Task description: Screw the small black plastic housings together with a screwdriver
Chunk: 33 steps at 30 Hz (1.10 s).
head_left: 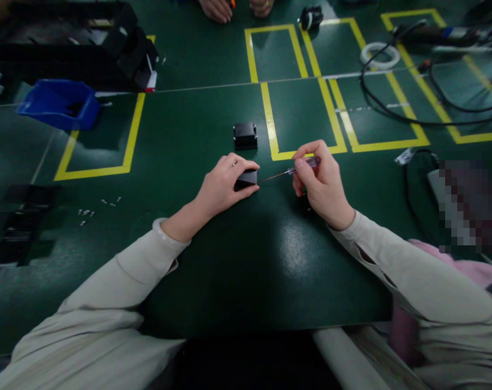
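My left hand is closed around a small black block, holding it down on the green table. Between the fingers and thumb of my right hand is a screwdriver with a clear purplish handle. Its thin shaft points left, and the tip meets the right side of the block near my left thumb. A second black block with small shiny screws at its sides sits just beyond my left hand. Something small and dark lies partly hidden under my right hand.
Several loose screws lie at the left, near dark flat parts. A blue bin and stacked black trays stand at the back left. Cables and a white tape ring are at right. Another person's hands show at the far edge.
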Available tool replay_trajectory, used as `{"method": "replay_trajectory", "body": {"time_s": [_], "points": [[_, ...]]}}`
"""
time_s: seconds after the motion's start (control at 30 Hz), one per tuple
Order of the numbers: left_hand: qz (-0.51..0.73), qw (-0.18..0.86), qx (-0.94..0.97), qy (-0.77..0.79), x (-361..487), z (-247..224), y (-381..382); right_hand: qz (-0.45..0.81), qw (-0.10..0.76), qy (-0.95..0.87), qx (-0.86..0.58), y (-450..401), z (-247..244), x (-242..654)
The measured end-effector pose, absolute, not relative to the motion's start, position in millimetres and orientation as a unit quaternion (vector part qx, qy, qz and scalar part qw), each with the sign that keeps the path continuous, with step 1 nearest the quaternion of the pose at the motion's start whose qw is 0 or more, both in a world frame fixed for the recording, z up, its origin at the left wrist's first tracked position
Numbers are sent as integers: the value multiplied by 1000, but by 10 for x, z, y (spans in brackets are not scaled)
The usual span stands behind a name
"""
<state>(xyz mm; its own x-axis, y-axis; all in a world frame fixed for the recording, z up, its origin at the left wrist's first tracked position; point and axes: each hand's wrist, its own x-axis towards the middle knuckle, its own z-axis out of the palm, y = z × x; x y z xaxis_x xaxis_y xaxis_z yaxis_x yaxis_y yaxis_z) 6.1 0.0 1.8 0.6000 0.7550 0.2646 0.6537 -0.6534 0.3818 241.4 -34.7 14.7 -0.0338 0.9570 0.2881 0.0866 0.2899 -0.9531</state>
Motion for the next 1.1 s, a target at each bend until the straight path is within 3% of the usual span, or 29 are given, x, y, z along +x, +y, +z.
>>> {"method": "replay_trajectory", "body": {"time_s": [1.1], "points": [[206,132,885,397,50,13,3,394,530,-608,-441,-348,160,2421]]}}
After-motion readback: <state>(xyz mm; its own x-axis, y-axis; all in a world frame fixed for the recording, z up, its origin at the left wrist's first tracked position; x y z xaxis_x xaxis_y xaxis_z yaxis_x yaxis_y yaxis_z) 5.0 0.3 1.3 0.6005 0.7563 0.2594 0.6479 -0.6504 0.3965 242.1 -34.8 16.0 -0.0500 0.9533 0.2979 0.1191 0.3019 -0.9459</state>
